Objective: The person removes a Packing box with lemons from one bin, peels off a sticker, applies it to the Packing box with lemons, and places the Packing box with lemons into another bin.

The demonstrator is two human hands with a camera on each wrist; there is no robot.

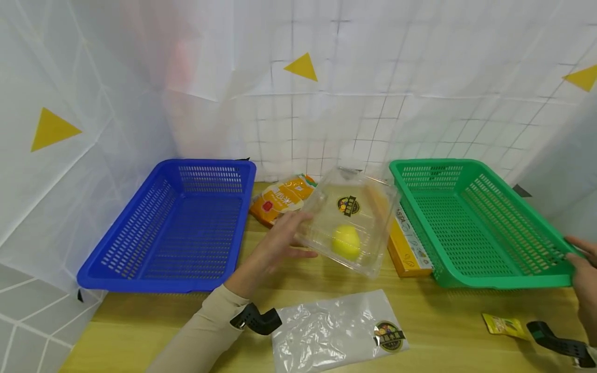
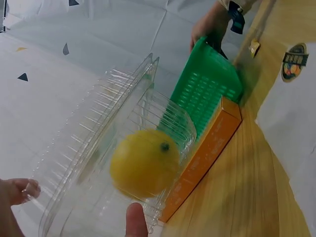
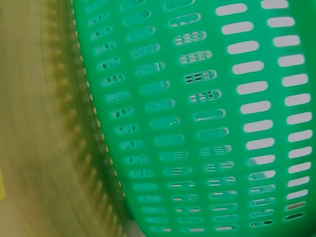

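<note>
My left hand (image 1: 282, 235) holds a clear plastic clamshell box (image 1: 317, 223) by its left edge, with thumb and fingers on either side in the left wrist view. The box is tilted and carries a round dark label. Inside lies a round yellow fruit (image 2: 145, 163) with a small dark stem spot. At the far right, my right hand (image 1: 586, 272) grips the front right corner of a green perforated basket (image 1: 503, 282). Only the basket's slotted side fills the right wrist view; the hand itself is out of that picture.
A blue basket (image 1: 154, 285) stands at left. Behind my left hand lies an orange snack bag (image 1: 284, 199). An orange pasta box (image 1: 410, 254) sits against the green basket. Nearer me are a clear labelled plastic bag (image 1: 331, 331) and a small yellow packet (image 1: 505, 325).
</note>
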